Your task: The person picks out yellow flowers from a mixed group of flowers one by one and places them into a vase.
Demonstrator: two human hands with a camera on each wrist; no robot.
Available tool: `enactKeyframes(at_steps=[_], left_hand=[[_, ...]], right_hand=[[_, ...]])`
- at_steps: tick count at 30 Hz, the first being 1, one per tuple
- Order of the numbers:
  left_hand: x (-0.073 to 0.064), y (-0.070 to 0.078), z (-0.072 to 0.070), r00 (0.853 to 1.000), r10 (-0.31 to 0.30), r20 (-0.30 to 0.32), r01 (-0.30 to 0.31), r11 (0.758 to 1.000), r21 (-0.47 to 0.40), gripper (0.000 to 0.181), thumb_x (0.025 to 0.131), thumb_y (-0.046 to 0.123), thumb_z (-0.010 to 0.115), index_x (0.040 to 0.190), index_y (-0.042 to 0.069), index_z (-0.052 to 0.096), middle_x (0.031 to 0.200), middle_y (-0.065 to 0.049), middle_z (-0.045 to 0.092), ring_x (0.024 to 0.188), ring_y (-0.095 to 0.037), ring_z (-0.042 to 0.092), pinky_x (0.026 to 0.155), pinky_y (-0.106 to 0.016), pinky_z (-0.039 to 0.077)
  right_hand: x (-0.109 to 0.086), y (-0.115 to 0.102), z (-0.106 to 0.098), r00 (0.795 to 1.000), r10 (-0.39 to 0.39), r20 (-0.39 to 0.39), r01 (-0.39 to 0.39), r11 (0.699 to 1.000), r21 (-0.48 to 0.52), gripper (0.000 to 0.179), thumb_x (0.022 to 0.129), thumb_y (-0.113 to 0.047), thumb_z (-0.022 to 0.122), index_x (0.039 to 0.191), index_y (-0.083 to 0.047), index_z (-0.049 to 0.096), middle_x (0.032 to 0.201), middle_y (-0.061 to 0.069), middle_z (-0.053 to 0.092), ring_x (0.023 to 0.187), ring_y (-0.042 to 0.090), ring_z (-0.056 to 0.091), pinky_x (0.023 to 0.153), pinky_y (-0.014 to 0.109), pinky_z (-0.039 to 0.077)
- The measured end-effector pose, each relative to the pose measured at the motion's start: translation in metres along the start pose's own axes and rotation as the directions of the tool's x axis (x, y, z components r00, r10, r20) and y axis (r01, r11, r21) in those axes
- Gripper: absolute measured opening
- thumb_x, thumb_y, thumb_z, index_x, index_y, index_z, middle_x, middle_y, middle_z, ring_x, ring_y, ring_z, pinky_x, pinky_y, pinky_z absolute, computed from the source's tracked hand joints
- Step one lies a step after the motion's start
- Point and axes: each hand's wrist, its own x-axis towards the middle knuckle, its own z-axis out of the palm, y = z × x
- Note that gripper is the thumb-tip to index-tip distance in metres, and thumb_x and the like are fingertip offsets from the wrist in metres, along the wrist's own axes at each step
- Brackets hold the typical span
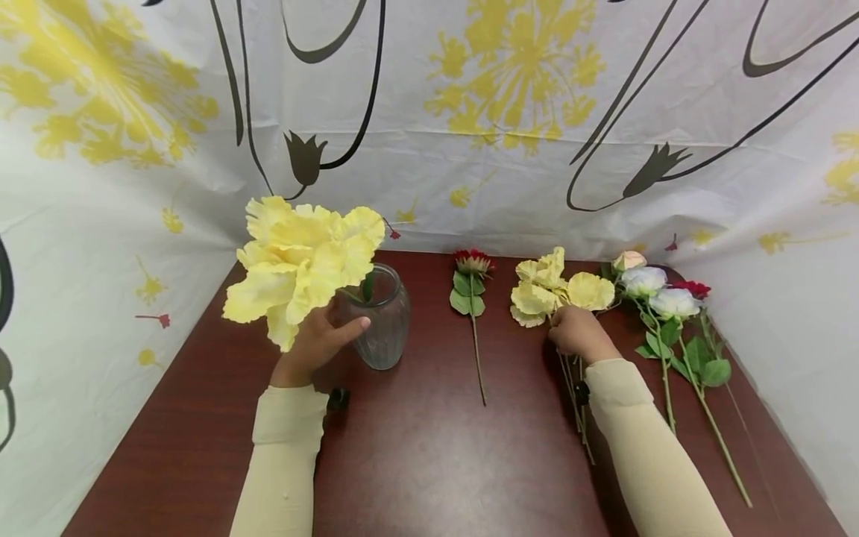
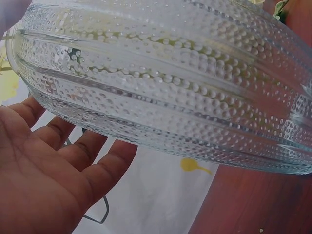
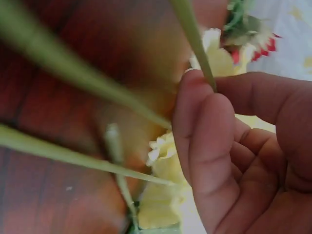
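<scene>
A ribbed, dimpled glass vase (image 1: 384, 339) stands at the table's left side. My left hand (image 1: 310, 344) holds it near the neck, thumb on the near side and fingers (image 2: 109, 165) around the far side. A large yellow flower (image 1: 302, 257) leans out of the vase toward the left, over that hand. On the right, my right hand (image 1: 580, 332) pinches a green stem (image 3: 192, 41) between thumb and fingers, just below some yellow flowers (image 1: 537, 291). Other stems (image 3: 73, 158) run beside the pinched one.
A red flower (image 1: 473, 265) with green leaves lies in the table's middle. To the right lie white roses (image 1: 673, 304), a peach rose (image 1: 629, 260) and another red flower (image 1: 691, 289). A patterned white sheet (image 1: 416, 97) hangs behind the dark red table (image 1: 429, 447).
</scene>
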Motion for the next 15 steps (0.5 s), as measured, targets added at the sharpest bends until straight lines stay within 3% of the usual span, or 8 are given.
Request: enactKeyframes(at_steps=[4, 6, 15], left_hand=[[0.0, 0.0, 0.0, 1.0, 0.007, 0.005, -0.007, 1.0, -0.015, 0.042, 0.088, 0.002, 0.07, 0.127, -0.005, 0.058, 0.115, -0.019, 0.067, 0.099, -0.01, 0.064, 0.083, -0.022, 0.052], [0.0, 0.0, 0.0, 1.0, 0.012, -0.001, -0.012, 1.0, -0.014, 0.042, 0.087, 0.001, 0.071, 0.127, -0.005, 0.058, 0.115, -0.018, 0.067, 0.099, -0.01, 0.064, 0.083, -0.022, 0.052], [0.002, -0.001, 0.0, 1.0, 0.025, -0.012, -0.026, 1.0, -0.01, 0.045, 0.087, 0.001, 0.072, 0.129, -0.003, 0.058, 0.12, -0.017, 0.065, 0.105, -0.014, 0.062, 0.089, -0.023, 0.049]], right_hand=[[-0.009, -0.012, -0.01, 0.999, 0.004, -0.044, 0.0, 0.996, 0.084, 0.009, 0.089, 0.0, 0.048, 0.085, -0.001, 0.056, 0.067, 0.005, 0.056, 0.056, 0.016, 0.053, 0.054, 0.032, 0.043], [-0.014, -0.02, -0.016, 0.996, -0.019, -0.088, 0.028, 0.993, 0.112, 0.016, 0.091, -0.003, 0.05, 0.101, 0.002, 0.061, 0.077, 0.011, 0.066, 0.062, 0.019, 0.061, 0.058, 0.034, 0.048], [-0.04, -0.054, -0.042, 0.954, -0.098, -0.285, 0.154, 0.971, 0.181, 0.029, 0.101, -0.015, 0.052, 0.122, 0.004, 0.056, 0.102, 0.02, 0.067, 0.076, 0.027, 0.07, 0.063, 0.034, 0.055]])
